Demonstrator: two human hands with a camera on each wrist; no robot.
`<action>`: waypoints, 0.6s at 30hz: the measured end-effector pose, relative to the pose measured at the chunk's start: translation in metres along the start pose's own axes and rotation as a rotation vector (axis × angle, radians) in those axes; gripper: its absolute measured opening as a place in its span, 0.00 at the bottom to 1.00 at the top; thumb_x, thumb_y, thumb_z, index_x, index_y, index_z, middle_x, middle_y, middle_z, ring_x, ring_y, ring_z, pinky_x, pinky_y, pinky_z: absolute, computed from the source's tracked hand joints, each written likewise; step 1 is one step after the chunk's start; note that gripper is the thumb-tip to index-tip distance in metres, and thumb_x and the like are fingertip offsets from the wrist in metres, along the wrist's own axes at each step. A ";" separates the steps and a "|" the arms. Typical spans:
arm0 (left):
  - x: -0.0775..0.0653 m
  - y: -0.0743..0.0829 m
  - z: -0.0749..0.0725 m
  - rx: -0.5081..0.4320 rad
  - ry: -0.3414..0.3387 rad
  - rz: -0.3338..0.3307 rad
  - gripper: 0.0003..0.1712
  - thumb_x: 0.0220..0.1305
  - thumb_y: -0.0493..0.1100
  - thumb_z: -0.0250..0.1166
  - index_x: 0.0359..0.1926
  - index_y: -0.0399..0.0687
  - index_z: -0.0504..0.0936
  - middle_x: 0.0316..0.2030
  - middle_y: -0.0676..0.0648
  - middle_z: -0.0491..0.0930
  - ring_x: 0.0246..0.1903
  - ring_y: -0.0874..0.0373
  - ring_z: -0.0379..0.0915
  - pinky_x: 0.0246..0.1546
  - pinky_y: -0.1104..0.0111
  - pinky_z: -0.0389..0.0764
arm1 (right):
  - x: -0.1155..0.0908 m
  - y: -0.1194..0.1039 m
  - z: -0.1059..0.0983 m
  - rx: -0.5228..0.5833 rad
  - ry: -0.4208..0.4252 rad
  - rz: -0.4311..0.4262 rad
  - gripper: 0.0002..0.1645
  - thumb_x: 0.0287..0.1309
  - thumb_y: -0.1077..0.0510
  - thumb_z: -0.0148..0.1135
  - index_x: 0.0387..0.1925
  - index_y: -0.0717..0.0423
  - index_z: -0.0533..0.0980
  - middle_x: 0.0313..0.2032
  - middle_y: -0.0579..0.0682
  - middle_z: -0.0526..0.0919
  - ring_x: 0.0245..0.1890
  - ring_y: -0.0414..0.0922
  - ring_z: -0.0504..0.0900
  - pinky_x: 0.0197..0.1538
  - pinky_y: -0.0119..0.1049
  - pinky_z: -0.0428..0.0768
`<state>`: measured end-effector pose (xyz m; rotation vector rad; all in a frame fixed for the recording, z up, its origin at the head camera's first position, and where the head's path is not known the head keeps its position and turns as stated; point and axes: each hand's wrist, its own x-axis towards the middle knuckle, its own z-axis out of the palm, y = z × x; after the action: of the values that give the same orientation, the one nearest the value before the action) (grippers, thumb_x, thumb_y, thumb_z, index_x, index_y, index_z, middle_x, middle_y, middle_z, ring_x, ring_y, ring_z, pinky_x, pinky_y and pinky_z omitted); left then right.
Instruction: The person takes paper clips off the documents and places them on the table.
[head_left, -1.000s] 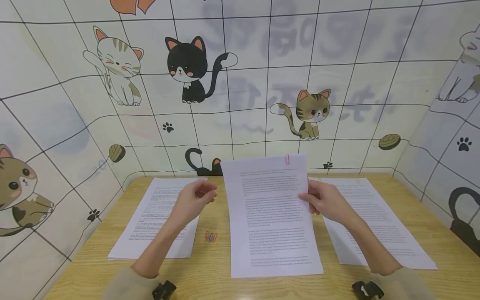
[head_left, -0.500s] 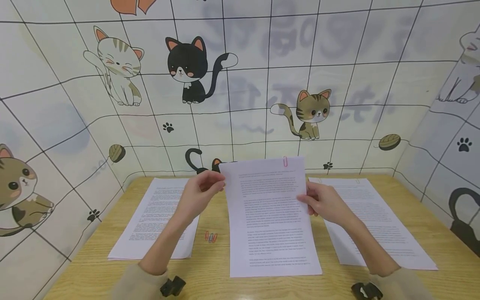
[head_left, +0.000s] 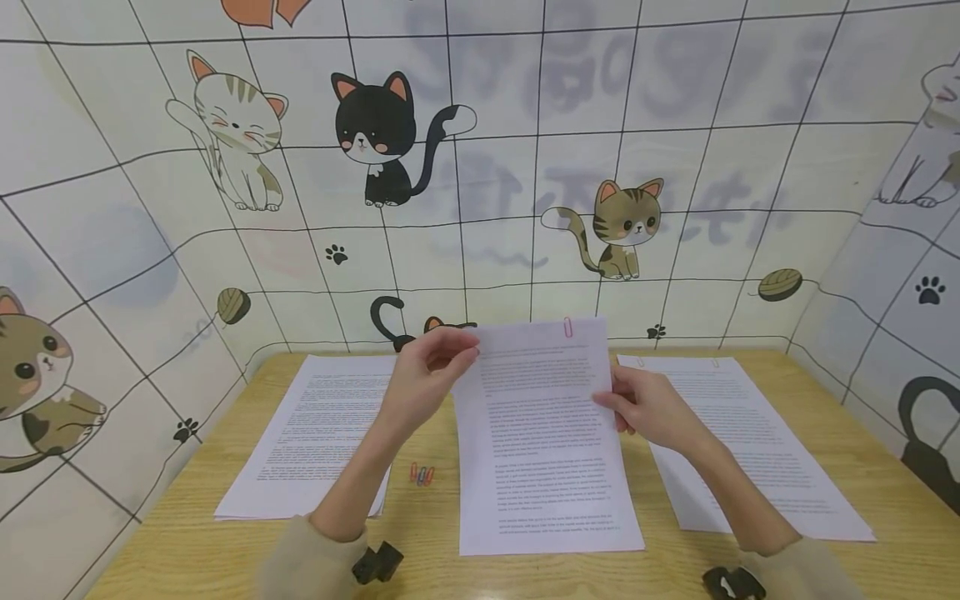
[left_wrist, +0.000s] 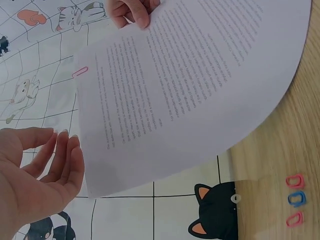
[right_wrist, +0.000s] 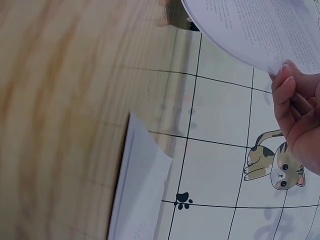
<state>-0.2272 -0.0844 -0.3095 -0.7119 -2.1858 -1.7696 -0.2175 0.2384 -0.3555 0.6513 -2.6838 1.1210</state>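
Observation:
My right hand (head_left: 648, 400) pinches the right edge of a printed sheaf of paper (head_left: 551, 450), held up over the middle of the table. A pink paper clip (head_left: 567, 327) sits on its top edge, toward the right corner. In the head view my left hand (head_left: 423, 375) overlaps the sheaf's top left corner. The left wrist view has that hand's loosely curved fingers (left_wrist: 75, 160) just off the top edge, nothing between them and the thumb. From the right wrist, the right thumb and fingers (right_wrist: 285, 90) show at the paper's side edge.
Left on the wooden table (head_left: 427, 533) lies a stack of printed paper (head_left: 300, 450). Another printed stack (head_left: 742, 433) lies right, with yellowish clips (head_left: 715, 363) at its top. Three loose paper clips (head_left: 422, 474), pink and blue, lie left of the held sheaf. Behind stands a cat-patterned cloth wall (head_left: 495, 183).
My left hand has moved right and slightly up, from beside the sheaf to its top left corner. The right hand keeps its pinch, and the sheaf's top has dipped slightly and shifted left.

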 end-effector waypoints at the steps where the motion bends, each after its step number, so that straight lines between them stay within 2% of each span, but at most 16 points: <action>1: 0.001 0.001 0.002 0.000 -0.001 0.009 0.10 0.67 0.35 0.67 0.48 0.37 0.84 0.44 0.45 0.85 0.43 0.55 0.80 0.49 0.67 0.80 | 0.000 0.000 0.000 -0.004 0.001 -0.003 0.06 0.66 0.64 0.64 0.43 0.58 0.78 0.16 0.42 0.74 0.14 0.38 0.70 0.18 0.30 0.69; 10: 0.007 0.011 0.019 0.027 0.026 0.122 0.10 0.66 0.34 0.66 0.47 0.35 0.84 0.41 0.45 0.85 0.40 0.55 0.81 0.48 0.64 0.80 | -0.001 -0.003 0.001 -0.018 0.001 -0.007 0.06 0.66 0.64 0.64 0.44 0.59 0.78 0.17 0.43 0.74 0.14 0.37 0.70 0.18 0.30 0.68; 18: 0.013 0.019 0.031 0.073 0.027 0.149 0.10 0.67 0.36 0.67 0.48 0.41 0.85 0.43 0.49 0.86 0.42 0.58 0.81 0.49 0.60 0.79 | 0.000 -0.005 0.002 -0.024 0.005 -0.012 0.07 0.65 0.65 0.65 0.44 0.59 0.78 0.17 0.43 0.74 0.14 0.37 0.70 0.18 0.30 0.68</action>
<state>-0.2255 -0.0486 -0.2948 -0.8065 -2.1084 -1.6093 -0.2153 0.2341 -0.3539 0.6583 -2.6811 1.0837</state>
